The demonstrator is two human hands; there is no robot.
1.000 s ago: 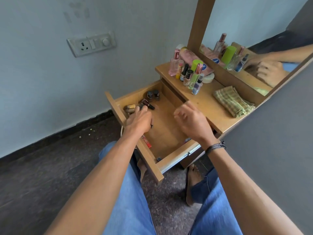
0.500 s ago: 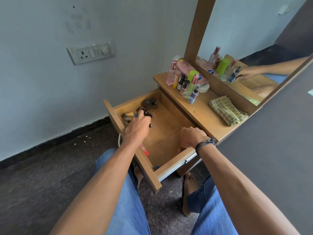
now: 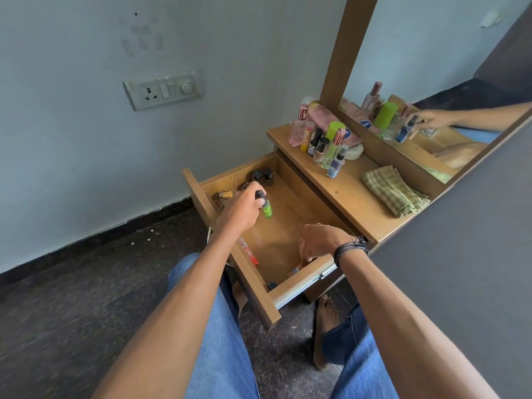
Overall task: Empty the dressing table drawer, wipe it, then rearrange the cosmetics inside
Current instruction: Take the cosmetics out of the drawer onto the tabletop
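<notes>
The wooden drawer point(image 3: 253, 280) is pulled out in front of me. My left hand point(image 3: 240, 210) hovers over its far left part, shut on a small green nail polish bottle point(image 3: 267, 209) with a black cap. My right hand point(image 3: 318, 243) reaches down into the near right corner, fingers hidden behind the drawer's front wall. Two dark jars point(image 3: 262, 175) stand at the drawer's back, gold-capped items point(image 3: 223, 195) lie at the left, and a red tube point(image 3: 249, 253) lies along the left wall.
The dressing table top point(image 3: 345, 191) carries a cluster of bottles point(image 3: 322, 142) and a folded checked cloth point(image 3: 393, 190) beside the mirror point(image 3: 431, 82). A wall socket point(image 3: 162, 90) is on the left wall. My knees in blue jeans and bare feet are below the drawer.
My left hand has lifted the green bottle off the drawer's left side. My right hand dropped from above the drawer into its near right corner.
</notes>
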